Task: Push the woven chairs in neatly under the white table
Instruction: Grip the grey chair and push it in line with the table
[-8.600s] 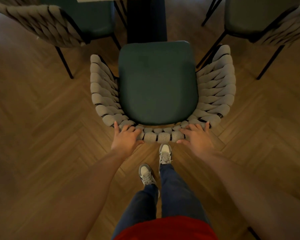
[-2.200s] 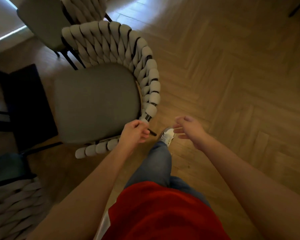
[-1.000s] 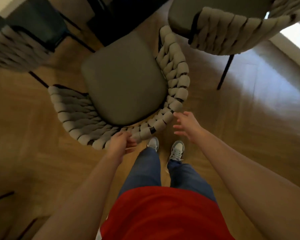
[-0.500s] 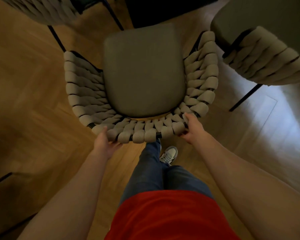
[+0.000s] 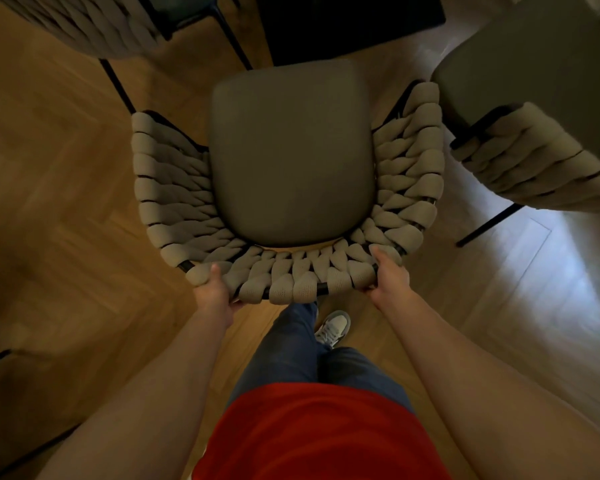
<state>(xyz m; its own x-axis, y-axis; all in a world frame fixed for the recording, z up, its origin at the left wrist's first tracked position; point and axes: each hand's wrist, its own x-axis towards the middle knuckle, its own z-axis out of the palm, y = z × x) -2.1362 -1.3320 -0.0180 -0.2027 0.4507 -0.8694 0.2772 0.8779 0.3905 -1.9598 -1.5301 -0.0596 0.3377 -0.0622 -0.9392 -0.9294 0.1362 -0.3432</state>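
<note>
A woven chair [image 5: 288,157] with a grey seat cushion and a thick beige rope back stands right in front of me, its seat facing away. My left hand [image 5: 215,294] grips the left part of the curved back rail, thumb on top. My right hand [image 5: 388,275] grips the right part of the same rail. A dark table base [image 5: 350,22] lies on the floor just beyond the seat's front edge. The white tabletop is out of view.
A second woven chair [image 5: 534,140] stands close at the right, nearly touching the held chair's arm. A third woven chair [image 5: 94,22] is at the top left. Herringbone wood floor [image 5: 56,202] spreads to the left. My legs and one shoe [image 5: 333,329] are behind the chair.
I turned from the first chair to this grey-seated one. Over the last second it swung square to me, and both hands closed round its back rail.
</note>
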